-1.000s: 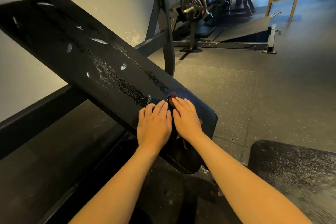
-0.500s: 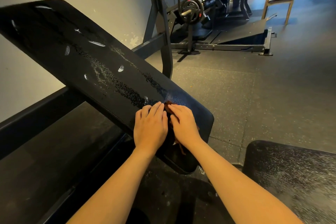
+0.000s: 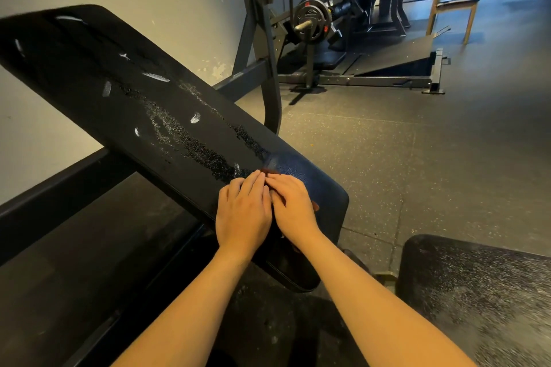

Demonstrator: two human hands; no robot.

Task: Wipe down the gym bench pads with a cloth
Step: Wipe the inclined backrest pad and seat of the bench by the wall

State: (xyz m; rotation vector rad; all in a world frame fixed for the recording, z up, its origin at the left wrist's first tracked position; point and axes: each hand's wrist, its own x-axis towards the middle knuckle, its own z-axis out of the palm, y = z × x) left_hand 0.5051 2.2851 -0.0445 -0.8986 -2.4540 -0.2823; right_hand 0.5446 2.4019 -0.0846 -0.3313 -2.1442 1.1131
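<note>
**Both grips flat on the cloth at the pad's low end**

Compared with half a second before, the left grip (image 3: 243, 211) and right grip (image 3: 293, 208) have hardly moved along the pad (image 3: 134, 98). They now lie closer together, forefingers touching, and less cloth (image 3: 269, 170) shows between them. Both grips are flat with fingers extended, pinching nothing and pressing down. The right grip covers most of the reddish-brown cloth, whose edges peep out just beyond its fingertips and at its outer side. Whether the left grip rests on cloth or on bare pad cannot be told. The pad is long, black and inclined. Its long axis runs from the grips forward and leftward, rising, and its low rounded end is just right of the right grip. A wet streak (image 3: 190, 140) lies beyond the left grip's fingertips. A second pad (image 3: 477, 292) lies well to the right of the right grip.
</note>
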